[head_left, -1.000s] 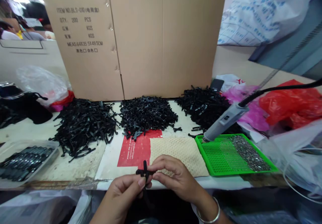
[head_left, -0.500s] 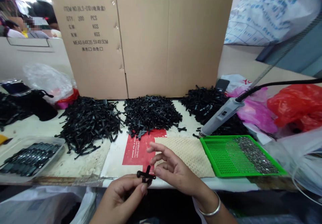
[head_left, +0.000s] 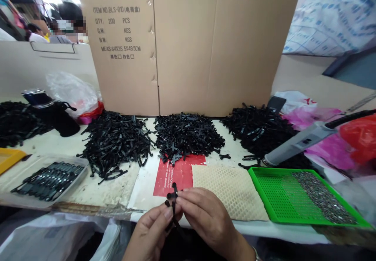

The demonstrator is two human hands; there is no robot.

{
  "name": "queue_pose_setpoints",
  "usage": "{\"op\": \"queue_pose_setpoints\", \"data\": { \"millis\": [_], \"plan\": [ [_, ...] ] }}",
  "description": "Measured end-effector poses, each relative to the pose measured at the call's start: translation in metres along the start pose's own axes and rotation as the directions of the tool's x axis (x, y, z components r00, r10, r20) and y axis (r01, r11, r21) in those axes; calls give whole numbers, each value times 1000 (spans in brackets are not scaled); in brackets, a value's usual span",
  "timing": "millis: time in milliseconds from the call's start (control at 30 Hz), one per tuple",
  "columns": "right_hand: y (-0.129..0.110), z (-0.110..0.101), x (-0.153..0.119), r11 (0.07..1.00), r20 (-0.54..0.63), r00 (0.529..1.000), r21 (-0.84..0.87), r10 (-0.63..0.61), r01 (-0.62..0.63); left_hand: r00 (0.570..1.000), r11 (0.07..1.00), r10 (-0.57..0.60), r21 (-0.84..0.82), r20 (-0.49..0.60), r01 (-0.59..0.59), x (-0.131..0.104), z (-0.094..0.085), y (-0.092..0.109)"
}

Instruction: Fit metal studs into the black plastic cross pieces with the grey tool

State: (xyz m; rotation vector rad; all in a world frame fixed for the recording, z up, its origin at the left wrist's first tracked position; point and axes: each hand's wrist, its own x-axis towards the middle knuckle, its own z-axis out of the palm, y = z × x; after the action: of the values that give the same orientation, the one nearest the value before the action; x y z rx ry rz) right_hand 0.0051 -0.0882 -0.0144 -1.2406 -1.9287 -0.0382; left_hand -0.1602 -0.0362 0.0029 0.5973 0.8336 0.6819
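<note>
In front of my body, at the table's front edge, my left hand (head_left: 151, 227) pinches small black bar-shaped pieces with rounded ends (head_left: 172, 195), which cross each other. My right hand (head_left: 208, 214) has its thumb and fingers closed on the upper crossed piece, close against the left fingertips. The fingers hide how the pieces join. Beyond the hands lie a middle heap of similar black pieces (head_left: 188, 132) and a left heap of longer black strips (head_left: 117, 141). Right of my right hand is a tan textured mat (head_left: 229, 190).
A green mesh tray (head_left: 264, 198) holds small shiny metal parts (head_left: 326, 194). A grey corded electric screwdriver (head_left: 296, 143) leans over its back corner. At left stands a clear plastic box (head_left: 84, 167) of lined-up black parts. A tall cardboard sheet (head_left: 185, 57) closes off the back.
My right hand, open and apart before, has come in to the left hand and closed on the black pieces. The view has turned slightly, shifting the table to the right.
</note>
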Motion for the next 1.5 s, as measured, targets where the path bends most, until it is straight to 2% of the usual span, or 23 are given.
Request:
{"op": "queue_pose_setpoints", "data": {
  "millis": [67, 133, 200, 267, 300, 367, 433, 467, 533, 567, 633, 700, 767, 900, 967, 1133, 1267, 1500],
  "plan": [
    [-1, 5, -6, 1000, 29, 1000, 14, 11, -11, 1000, 1000, 16, 8, -25, -16, 2, 2, -1],
    [-3, 11, -11, 995, -17, 999, 91, 49, -47, 999, 999, -3, 39, -33, 5, 5, 1, 0],
    [-6, 18, -15, 976, -94, 988, 191, 124, -105, 999, 996, -24, 83, -39, 27, 9, -2, 1],
    [-10, 23, -18, 921, -143, 954, 332, 264, -205, 999, 988, -27, 149, -45, 34, 12, -6, 4],
    [-11, 25, -18, 861, -153, 919, 432, 364, -269, 999, 981, -24, 190, -44, 32, 12, -7, 5],
    [-9, 25, -17, 650, -111, 801, 654, 589, -387, 999, 960, -19, 278, -30, 26, 12, -7, 7],
    [-3, 21, -12, 386, 52, 667, 781, 743, -491, 1000, 935, -1, 355, -19, 7, 10, -5, 8],
    [0, 18, -9, 276, 158, 623, 795, 766, -541, 1000, 920, 15, 392, -11, -9, 10, -4, 8],
    [6, 14, -3, 112, 369, 593, 777, 716, -619, 999, 881, 45, 471, 20, -49, 8, -3, 8],
    [8, 12, -1, 54, 442, 600, 774, 666, -631, 998, 859, 50, 508, 46, -67, 8, -2, 8],
    [9, 11, 2, -27, 514, 626, 785, 586, -619, 994, 821, 34, 565, 102, -86, 9, -3, 8],
    [9, 11, 3, -67, 523, 640, 801, 563, -595, 992, 807, 3, 585, 129, -78, 10, -4, 8],
    [10, 11, 2, -76, 518, 635, 805, 574, -588, 994, 819, -15, 571, 109, -50, 9, -4, 7],
    [16, 8, 1, -35, 426, 558, 816, 712, -578, 1000, 858, -23, 513, -6, 23, 5, 2, 7],
    [19, 6, 3, -22, 395, 540, 821, 743, -571, 997, 863, -77, 501, -7, 70, 3, 7, 8],
    [16, 0, 8, -75, 481, 567, 802, 669, -592, 971, 857, -233, 483, 47, 182, 0, 15, 10],
    [13, -2, 8, -111, 506, 569, 802, 648, -587, 969, 873, -240, 451, 65, 186, 1, 15, 9],
    [17, 2, 6, -227, 544, 533, 806, 648, -547, 959, 885, -265, 420, 102, 200, 5, 11, 7]
  ]
}}
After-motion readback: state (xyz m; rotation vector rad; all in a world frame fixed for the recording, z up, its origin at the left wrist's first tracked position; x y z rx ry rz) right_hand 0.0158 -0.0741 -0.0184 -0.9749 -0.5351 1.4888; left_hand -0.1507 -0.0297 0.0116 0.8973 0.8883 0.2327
